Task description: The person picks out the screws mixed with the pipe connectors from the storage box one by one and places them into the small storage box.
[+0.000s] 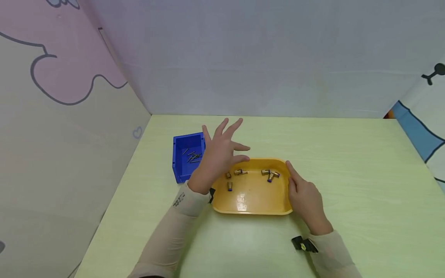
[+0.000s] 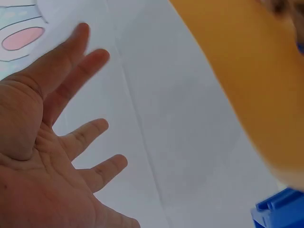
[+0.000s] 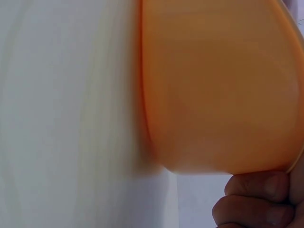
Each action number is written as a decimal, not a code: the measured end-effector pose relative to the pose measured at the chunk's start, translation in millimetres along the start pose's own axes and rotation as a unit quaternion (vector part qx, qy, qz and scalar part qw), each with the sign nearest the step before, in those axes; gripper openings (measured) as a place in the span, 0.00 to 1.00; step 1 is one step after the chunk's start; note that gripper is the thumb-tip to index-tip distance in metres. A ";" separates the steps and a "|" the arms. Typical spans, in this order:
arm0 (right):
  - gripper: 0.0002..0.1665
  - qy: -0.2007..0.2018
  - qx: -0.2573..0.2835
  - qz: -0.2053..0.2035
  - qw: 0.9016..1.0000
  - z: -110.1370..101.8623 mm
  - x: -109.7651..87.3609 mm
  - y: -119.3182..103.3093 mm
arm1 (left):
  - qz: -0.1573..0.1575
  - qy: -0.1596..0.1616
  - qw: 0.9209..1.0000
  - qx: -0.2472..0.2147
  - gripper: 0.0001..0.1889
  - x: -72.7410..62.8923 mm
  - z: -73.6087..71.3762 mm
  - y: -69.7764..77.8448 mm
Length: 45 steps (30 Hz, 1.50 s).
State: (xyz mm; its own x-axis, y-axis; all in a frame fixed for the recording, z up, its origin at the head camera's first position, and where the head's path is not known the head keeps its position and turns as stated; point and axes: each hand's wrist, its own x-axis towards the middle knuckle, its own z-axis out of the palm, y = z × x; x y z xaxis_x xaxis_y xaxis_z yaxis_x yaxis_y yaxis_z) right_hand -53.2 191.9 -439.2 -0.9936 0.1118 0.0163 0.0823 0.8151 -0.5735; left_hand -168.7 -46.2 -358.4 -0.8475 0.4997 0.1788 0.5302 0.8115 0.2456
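A yellow tray (image 1: 257, 202) lies on the table and holds several brass fittings (image 1: 265, 172) with blue ends, in a left and a right group. Over the tray's left side, my left hand (image 1: 220, 152) is spread wide with nothing in it; its open palm also shows in the left wrist view. My right hand (image 1: 306, 199) grips the tray's right edge, index finger along the rim. Curled fingers (image 3: 256, 190) press against the tray's edge in the right wrist view. Left of the tray, a blue bin (image 1: 178, 166) contains several thin metal pins or screws (image 1: 194, 157), partly hidden by my left hand.
The pale green tabletop (image 1: 347, 162) extends to both sides and in front of the tray. A white cloth wall (image 1: 264, 58) closes off the back, and a printed panel (image 1: 69, 135) stands along the left.
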 end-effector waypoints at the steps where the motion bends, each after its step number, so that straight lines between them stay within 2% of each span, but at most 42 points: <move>1: 0.30 0.000 0.000 0.001 1.000 -0.1 -0.1 0.2 | 0.004 -0.002 1.000 0.001 0.15 1.3 0.7 3.1; 8: 0.30 0.002 0.004 -0.005 1.000 0.1 -1.0 0.4 | 0.009 -0.039 0.999 0.013 0.14 4.6 14.4 12.3; 16: 0.30 0.006 0.003 -0.010 1.000 -1.5 -1.0 -1.6 | -0.015 -0.087 0.996 0.002 0.12 3.0 39.4 5.9; 22: 0.30 0.005 0.001 -0.010 1.000 0.7 -0.5 -1.0 | -0.038 -0.144 0.989 0.020 0.10 1.6 56.4 -1.6; 31: 0.31 0.005 -0.005 -0.005 1.000 -0.1 0.0 -0.6 | -0.034 -0.183 0.982 0.030 0.08 1.1 62.1 -5.2; 38: 0.31 0.005 -0.004 -0.003 1.000 -0.8 -0.4 1.1 | -0.008 -0.176 0.982 0.063 0.03 7.5 74.6 0.2; 45: 0.31 0.001 0.002 -0.004 1.000 -0.3 -0.9 1.5 | 0.024 -0.160 0.980 0.113 0.05 10.7 82.3 7.9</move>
State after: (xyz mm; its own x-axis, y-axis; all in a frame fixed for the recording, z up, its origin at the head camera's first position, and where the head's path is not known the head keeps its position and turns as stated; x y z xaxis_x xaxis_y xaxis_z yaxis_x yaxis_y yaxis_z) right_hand -52.2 193.2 -439.8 -0.9942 0.1055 0.0225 0.0733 0.8142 -0.5760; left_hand -175.4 -9.5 -433.0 -0.8042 0.5796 -0.1315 0.5825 0.8126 0.0196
